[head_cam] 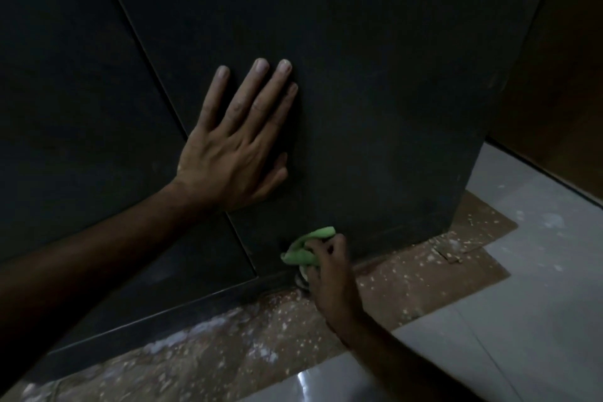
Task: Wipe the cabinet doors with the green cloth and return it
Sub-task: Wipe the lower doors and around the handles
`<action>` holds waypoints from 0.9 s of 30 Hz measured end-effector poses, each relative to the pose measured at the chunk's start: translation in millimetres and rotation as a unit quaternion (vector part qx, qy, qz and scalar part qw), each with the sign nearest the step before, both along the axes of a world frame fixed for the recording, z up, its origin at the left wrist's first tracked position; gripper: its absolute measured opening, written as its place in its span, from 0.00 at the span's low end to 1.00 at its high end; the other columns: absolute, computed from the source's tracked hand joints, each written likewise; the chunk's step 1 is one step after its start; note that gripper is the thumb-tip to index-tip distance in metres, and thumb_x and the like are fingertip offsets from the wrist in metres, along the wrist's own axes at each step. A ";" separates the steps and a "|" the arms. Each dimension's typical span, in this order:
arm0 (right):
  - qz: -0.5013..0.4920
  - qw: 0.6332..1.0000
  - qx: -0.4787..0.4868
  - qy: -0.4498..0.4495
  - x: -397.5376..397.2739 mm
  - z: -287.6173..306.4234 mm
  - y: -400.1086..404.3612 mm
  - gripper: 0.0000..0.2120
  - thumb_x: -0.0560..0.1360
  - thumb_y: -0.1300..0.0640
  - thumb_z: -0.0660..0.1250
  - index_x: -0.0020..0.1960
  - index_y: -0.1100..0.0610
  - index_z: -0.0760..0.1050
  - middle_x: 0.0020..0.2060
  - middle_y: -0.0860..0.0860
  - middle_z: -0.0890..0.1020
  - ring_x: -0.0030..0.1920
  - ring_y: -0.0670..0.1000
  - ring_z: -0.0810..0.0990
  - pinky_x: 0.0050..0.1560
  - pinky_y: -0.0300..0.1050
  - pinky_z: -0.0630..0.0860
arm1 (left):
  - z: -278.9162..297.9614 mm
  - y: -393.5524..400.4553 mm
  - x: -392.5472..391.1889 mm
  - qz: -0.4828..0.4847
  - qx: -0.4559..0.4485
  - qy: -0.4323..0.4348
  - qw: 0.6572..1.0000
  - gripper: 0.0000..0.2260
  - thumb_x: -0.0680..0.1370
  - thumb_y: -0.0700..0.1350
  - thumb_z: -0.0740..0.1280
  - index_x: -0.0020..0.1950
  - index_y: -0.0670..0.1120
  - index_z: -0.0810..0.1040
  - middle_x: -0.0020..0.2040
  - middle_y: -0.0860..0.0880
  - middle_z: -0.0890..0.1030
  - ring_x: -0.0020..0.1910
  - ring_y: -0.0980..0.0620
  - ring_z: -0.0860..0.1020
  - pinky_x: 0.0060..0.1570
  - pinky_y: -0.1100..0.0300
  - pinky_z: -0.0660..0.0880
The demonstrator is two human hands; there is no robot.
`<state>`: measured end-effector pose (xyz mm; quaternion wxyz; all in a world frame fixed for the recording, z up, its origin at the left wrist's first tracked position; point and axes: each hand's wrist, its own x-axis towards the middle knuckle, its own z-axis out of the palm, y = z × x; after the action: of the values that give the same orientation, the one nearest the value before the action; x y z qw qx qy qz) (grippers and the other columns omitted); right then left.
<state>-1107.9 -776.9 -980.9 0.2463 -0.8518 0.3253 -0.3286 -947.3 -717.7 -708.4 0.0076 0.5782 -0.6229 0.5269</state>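
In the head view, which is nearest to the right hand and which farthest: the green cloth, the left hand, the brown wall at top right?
1. green cloth: held in the right hand, low on the cabinet door.
2. left hand: above and to the left, flat on the door.
3. brown wall: far upper right.

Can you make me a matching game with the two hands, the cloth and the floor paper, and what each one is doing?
Column one:
1. left hand
2. right hand
3. green cloth
4. brown paper

Column two:
A. bunched up against the bottom of the dark cabinet door
B. lies flat on the floor, speckled with white bits
C. fingers spread, pressed flat on the door
D. fingers curled round the cloth

Pairs: 1-C, 2-D, 3-A, 4-B
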 end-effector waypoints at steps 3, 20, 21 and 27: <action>-0.043 0.999 0.010 -0.009 -27.4 5.2 -41.1 0.26 0.73 0.57 0.71 0.65 0.38 0.68 0.64 0.42 0.64 0.57 0.44 0.74 0.52 0.40 0.80 | -0.1 0.2 0.0 0.002 0.002 0.003 1.000 0.39 0.81 0.59 0.59 0.86 0.40 0.51 0.86 0.40 0.51 0.86 0.40 0.48 0.83 0.38 0.42; -0.242 0.968 0.037 -0.052 -99.3 14.8 -137.3 0.10 0.79 0.59 0.66 0.58 0.51 0.78 0.58 0.57 0.79 0.58 0.60 0.78 0.65 0.59 0.75 | 0.2 -0.8 -0.3 0.004 0.000 -0.002 1.000 0.39 0.81 0.60 0.59 0.86 0.40 0.52 0.86 0.39 0.52 0.86 0.42 0.45 0.83 0.40 0.40; -0.311 0.942 0.086 -0.090 -107.8 33.8 -159.4 0.13 0.78 0.62 0.65 0.61 0.53 0.76 0.60 0.59 0.77 0.60 0.62 0.77 0.65 0.55 0.74 | -0.1 -1.9 0.1 0.003 0.001 0.000 1.000 0.39 0.81 0.60 0.58 0.86 0.40 0.51 0.86 0.40 0.51 0.86 0.42 0.45 0.83 0.40 0.39; -0.328 0.919 -0.024 -0.218 -59.3 88.1 -140.7 0.22 0.80 0.57 0.62 0.74 0.48 0.67 0.72 0.53 0.66 0.66 0.37 0.66 0.63 0.28 0.66 | -1.6 -1.3 1.7 0.006 0.000 0.005 1.000 0.39 0.82 0.61 0.56 0.86 0.41 0.50 0.86 0.40 0.50 0.86 0.42 0.46 0.82 0.40 0.39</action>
<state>-1167.2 -917.6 -892.8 0.1693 -0.6106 0.5166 -0.5758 -945.6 -719.0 -710.1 0.0074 0.5848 -0.6190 0.5242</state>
